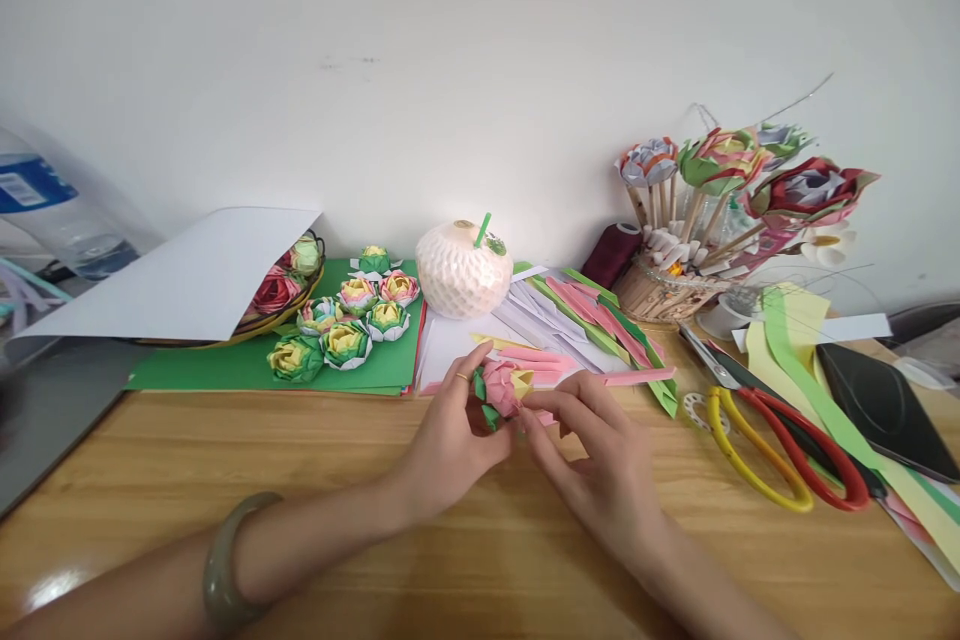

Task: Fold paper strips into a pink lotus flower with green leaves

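Between my hands, just above the table's front part, is a folded paper flower (502, 387) with pink outer petals, a yellow centre and green leaves below. My left hand (454, 435) is closed around its left side and underside, thumb beneath it. Thumb and forefinger of my right hand (589, 435) pinch at the flower's right edge, on what looks like a pink petal. Part of the flower's base is hidden by my fingers. Behind it lie folded pink paper strips (536, 360) on white sheets.
Finished paper flowers (347, 345) sit on green paper (225, 372) at the left. A white strawberry-shaped pot (463, 270) stands behind. At the right are scissors (772, 435), a dark phone-like slab (885, 405), paper strips (795, 350) and a basket (660, 290) of stemmed paper flowers.
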Demonstrator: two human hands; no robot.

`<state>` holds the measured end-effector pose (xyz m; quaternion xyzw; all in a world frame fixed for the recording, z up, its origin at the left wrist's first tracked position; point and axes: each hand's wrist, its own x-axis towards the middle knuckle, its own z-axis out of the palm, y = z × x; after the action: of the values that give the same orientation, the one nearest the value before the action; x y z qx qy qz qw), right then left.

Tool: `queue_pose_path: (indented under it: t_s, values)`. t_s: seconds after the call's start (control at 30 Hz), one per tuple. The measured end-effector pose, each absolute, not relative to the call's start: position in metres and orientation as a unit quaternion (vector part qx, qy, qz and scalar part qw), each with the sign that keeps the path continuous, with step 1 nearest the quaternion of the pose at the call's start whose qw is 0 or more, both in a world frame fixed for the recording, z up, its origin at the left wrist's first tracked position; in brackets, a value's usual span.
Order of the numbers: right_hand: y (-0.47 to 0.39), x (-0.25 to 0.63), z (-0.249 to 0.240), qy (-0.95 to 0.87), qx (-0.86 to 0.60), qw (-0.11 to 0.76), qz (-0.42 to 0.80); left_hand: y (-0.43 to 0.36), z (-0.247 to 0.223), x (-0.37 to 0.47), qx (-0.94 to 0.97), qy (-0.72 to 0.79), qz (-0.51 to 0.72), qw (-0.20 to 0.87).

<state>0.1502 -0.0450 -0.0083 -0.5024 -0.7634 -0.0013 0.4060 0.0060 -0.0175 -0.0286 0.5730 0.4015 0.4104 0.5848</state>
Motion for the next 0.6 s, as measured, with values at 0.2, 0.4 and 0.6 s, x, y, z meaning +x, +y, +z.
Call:
queue_pose_path:
  t_s: [0.2,0.4,0.6]
  values:
    - [-0.043,0.151,-0.009,-0.757,-0.517,0.399,-0.025,-0.018,-0.034,0.004,0.623,0.391,0.418,0.533]
    - [-0.047,0.156,-0.013,-0.794,-0.469,0.292,-0.252,-0.017,-0.031,0.005,0.576,0.386,0.401,0.599]
    - [-0.048,0.161,-0.009,-0.863,-0.358,0.279,-0.220,-0.012,-0.024,0.005,0.418,0.370,0.395,0.730]
